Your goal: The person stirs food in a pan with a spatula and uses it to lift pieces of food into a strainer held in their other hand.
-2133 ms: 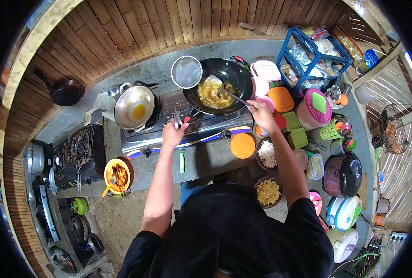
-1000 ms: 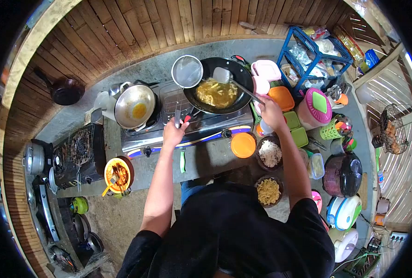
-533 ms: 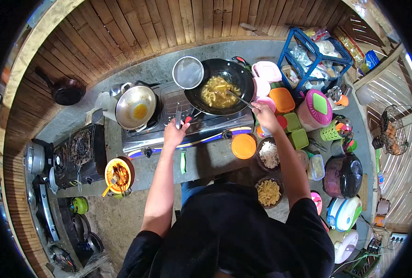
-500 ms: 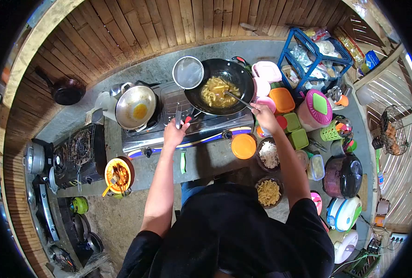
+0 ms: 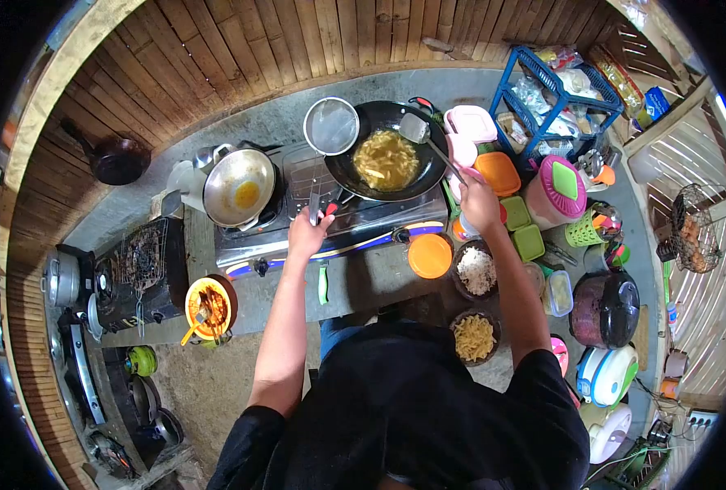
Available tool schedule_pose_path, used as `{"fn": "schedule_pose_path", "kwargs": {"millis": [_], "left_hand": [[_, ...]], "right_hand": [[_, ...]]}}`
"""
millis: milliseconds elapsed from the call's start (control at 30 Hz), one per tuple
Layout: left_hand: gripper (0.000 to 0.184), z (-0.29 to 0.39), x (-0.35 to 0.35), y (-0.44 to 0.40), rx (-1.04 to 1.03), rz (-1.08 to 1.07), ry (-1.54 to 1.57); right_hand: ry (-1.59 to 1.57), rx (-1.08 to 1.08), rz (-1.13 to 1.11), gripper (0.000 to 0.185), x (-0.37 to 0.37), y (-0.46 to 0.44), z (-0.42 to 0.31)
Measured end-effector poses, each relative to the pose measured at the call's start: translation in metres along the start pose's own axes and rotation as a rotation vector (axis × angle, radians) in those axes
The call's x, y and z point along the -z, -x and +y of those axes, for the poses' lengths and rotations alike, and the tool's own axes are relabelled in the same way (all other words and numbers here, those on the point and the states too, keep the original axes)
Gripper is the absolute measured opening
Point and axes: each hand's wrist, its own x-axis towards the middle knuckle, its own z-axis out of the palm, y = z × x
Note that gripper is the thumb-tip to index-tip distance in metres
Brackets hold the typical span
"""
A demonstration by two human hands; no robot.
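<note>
My left hand [image 5: 306, 234] is closed around the handle of a round mesh strainer [image 5: 331, 126]. The red-marked handle of the black wok [image 5: 366, 184] meets the same fingers; whether they grip it too is unclear. The strainer's mesh overlaps the wok's left rim. Yellowish pieces in oil [image 5: 386, 161] lie in the wok. In my closed right hand [image 5: 479, 200] is a metal spatula [image 5: 414, 128], its blade above the wok's upper right side, apart from the food.
A second pan [image 5: 238, 175] with yellow oil sits on the stove's left burner. An orange lid [image 5: 430, 256], a bowl of rice [image 5: 476, 271] and a bowl of yellow pieces [image 5: 474, 338] lie near my right arm. Plastic containers [image 5: 528, 242] crowd the right side.
My right hand has moved slightly right and toward me, lifting the spatula's blade out of the food to the wok's upper right. The food has settled toward the middle. My left hand stays put.
</note>
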Motion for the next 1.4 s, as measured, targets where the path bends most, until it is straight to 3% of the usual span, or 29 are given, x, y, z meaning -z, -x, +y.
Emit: {"fn": "schedule_pose_path", "kwargs": {"millis": [133, 233, 333, 400, 533, 600, 933, 1133, 1200, 1333, 1400], "left_hand": [[0.031, 0.001, 0.000, 0.000, -0.014, 0.007, 0.010], [0.030, 0.000, 0.000, 0.001, -0.029, 0.016, -0.014], [0.030, 0.005, 0.002, 0.002, -0.021, 0.010, -0.007], [0.032, 0.008, 0.003, 0.003, 0.014, 0.008, -0.009], [0.033, 0.007, 0.003, 0.002, 0.017, -0.001, 0.000], [0.033, 0.004, 0.001, 0.001, 0.016, -0.001, -0.005], [0.033, 0.004, 0.002, 0.000, 0.019, -0.010, 0.032], [0.032, 0.006, 0.003, 0.002, 0.006, -0.003, -0.026], [0.032, 0.006, 0.003, 0.002, 0.006, -0.009, -0.008], [0.032, 0.010, 0.005, 0.003, 0.022, -0.004, -0.006], [0.032, 0.011, 0.006, 0.003, 0.027, -0.014, -0.027]], "right_hand": [[0.090, 0.024, -0.003, 0.034, 0.000, 0.001, -0.001], [0.045, 0.017, -0.131, 0.033, -0.010, 0.001, 0.008], [-0.194, 0.094, -0.088, 0.033, -0.023, 0.004, 0.018], [-0.448, 0.030, -0.217, 0.033, -0.029, 0.006, 0.021], [-0.449, 0.070, -0.169, 0.033, -0.023, 0.015, 0.012], [-0.208, 0.126, -0.096, 0.034, 0.001, 0.019, -0.004], [-0.156, 0.261, -0.252, 0.035, 0.028, 0.021, 0.002], [0.050, 0.240, -0.081, 0.038, 0.021, 0.017, 0.003], [0.091, 0.126, -0.010, 0.034, 0.021, 0.011, 0.003], [0.127, 0.068, 0.019, 0.032, 0.024, 0.007, 0.005], [0.192, -0.006, -0.116, 0.031, 0.028, 0.006, 0.006]]}}
